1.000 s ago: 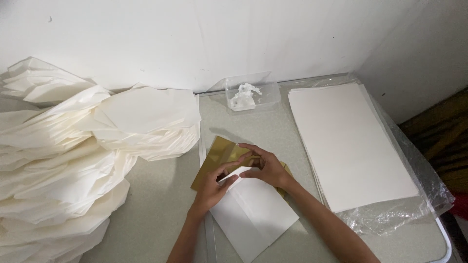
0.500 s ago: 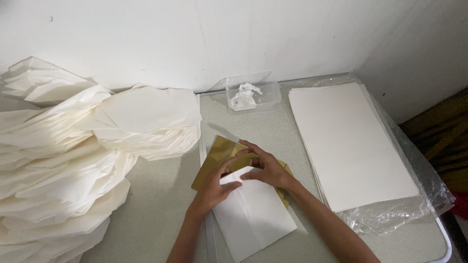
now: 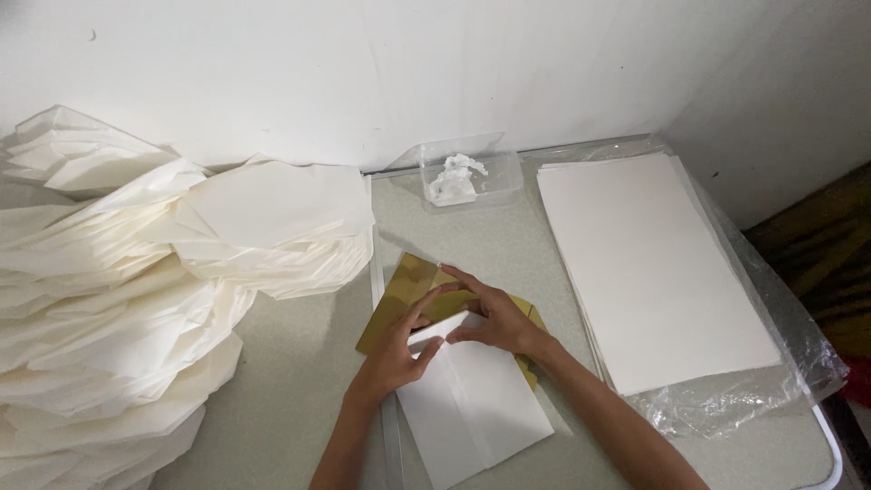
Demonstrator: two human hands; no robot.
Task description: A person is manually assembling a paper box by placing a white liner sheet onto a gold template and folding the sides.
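Note:
A folded white paper sheet (image 3: 472, 404) lies on the table over a flat gold card (image 3: 404, 290). My left hand (image 3: 395, 349) presses on the paper's upper left edge, with its fingers reaching onto the gold card. At the paper's top edge my right hand (image 3: 494, 318) pinches the fold with fingers bent. Both hands touch each other above the paper's centre crease.
A tall heap of folded white paper pieces (image 3: 136, 299) fills the left side. A stack of flat white sheets (image 3: 649, 263) rests on clear plastic wrap at the right. A clear plastic tub (image 3: 467, 172) with white paste stands by the wall.
The white paper has been turned and squared up under my hands. Both hands have shifted slightly up to its top edge over the gold card.

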